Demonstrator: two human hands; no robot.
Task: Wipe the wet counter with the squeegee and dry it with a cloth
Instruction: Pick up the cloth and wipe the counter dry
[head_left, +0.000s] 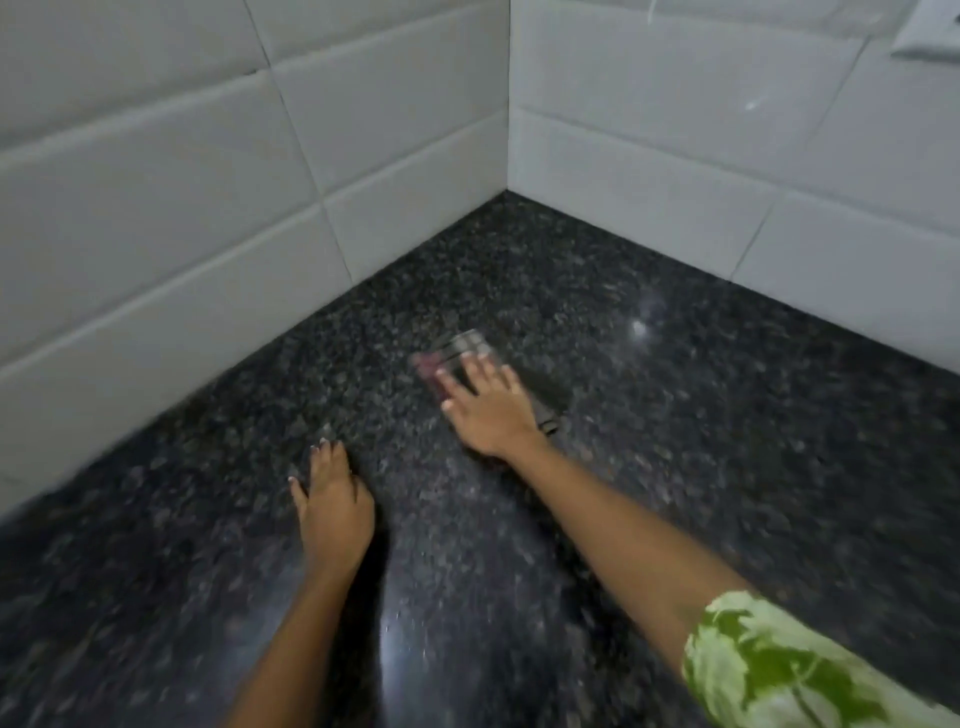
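Right hand (491, 408) flat, fingers spread, pressing blurred cloth (457, 351) on dark granite counter (675, 441); left hand (335, 506) empty, palm resting on counter.

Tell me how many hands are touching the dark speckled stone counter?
2. The left hand lies flat on the dark speckled stone counter nearer the camera. The right hand presses a blurred checked cloth farther back, toward the white tiled corner.

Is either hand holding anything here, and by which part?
The right hand lies flat on a blurred cloth, pressing its near part to the counter. The left hand holds nothing.
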